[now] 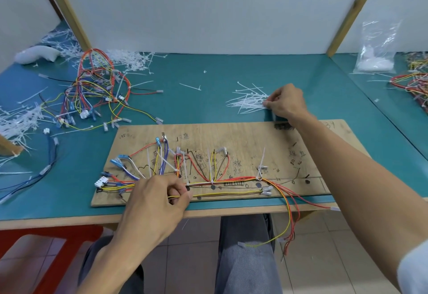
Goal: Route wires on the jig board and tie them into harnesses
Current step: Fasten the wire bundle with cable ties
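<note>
A plywood jig board (245,136) lies at the table's near edge. Red, yellow, orange and blue wires (231,180) run along its lower part, bound at several spots with white cable ties. My left hand (159,198) rests on the board's lower left and pinches a yellow and brown wire pair (222,193) near its left end. Beyond the board's far right corner, my right hand (286,104) pinches a tie at the edge of a loose pile of white cable ties (247,101). Some red and yellow wire ends (289,219) hang off the front of the table.
A tangle of finished harnesses (92,94) lies at the back left among scattered cut tie ends (129,62). A blue wire bundle (46,168) lies at the left. A clear bag of ties (377,48) and more harnesses (414,80) sit at the far right. A red stool (46,245) stands below left.
</note>
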Available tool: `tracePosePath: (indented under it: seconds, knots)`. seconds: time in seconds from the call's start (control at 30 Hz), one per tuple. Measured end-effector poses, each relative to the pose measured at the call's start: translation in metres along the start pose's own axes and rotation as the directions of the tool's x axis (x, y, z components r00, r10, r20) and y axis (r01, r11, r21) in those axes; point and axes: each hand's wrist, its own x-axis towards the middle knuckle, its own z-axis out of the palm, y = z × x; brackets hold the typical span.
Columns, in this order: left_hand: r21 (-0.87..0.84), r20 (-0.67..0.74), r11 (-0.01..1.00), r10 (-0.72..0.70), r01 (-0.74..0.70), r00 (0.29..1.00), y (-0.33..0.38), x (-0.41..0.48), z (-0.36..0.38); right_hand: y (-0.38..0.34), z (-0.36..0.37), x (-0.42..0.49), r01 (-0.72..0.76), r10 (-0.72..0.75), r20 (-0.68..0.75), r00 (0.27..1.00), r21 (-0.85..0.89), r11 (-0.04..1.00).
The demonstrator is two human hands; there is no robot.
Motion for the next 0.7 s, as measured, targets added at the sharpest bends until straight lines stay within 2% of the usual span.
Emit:
tracePosePath:
  seconds: [0.13,0.23,0.33,0.4,0.47,0.6,0.7]
  knots:
    - [0.005,-0.001,1.000,0.003,-0.003,1.000,0.000,0.000,0.000,-0.002,-0.003,0.003,0.047,-0.042,0.070,0.997,-0.075,0.996]
    - [0.007,0.003,1.000,-0.003,0.003,1.000,-0.002,0.001,0.001,-0.003,-0.010,0.004,0.103,-0.101,0.076,0.992,-0.021,0.994]
    - [0.010,0.002,1.000,-0.009,0.009,1.000,-0.003,0.001,0.002,-0.005,-0.025,-0.006,0.196,-0.205,0.036,0.978,0.174,0.965]
    - [0.001,0.002,1.000,-0.003,0.003,1.000,-0.005,0.000,0.002,-0.011,-0.038,-0.020,0.265,-0.276,-0.021,0.961,0.354,0.897]
    - [-0.019,0.009,1.000,0.004,-0.003,1.000,-0.005,-0.001,0.001,-0.022,-0.053,-0.040,0.338,-0.332,-0.097,0.938,0.462,0.820]
    - [-0.101,0.027,0.995,-0.008,0.011,1.000,-0.009,-0.002,-0.002,-0.053,-0.075,-0.094,0.526,-0.520,-0.172,0.836,0.518,0.674]
    - [-0.183,0.041,0.983,0.001,0.007,0.999,-0.012,-0.005,-0.003,-0.074,-0.069,-0.151,0.649,-0.689,-0.085,0.720,0.433,0.625]
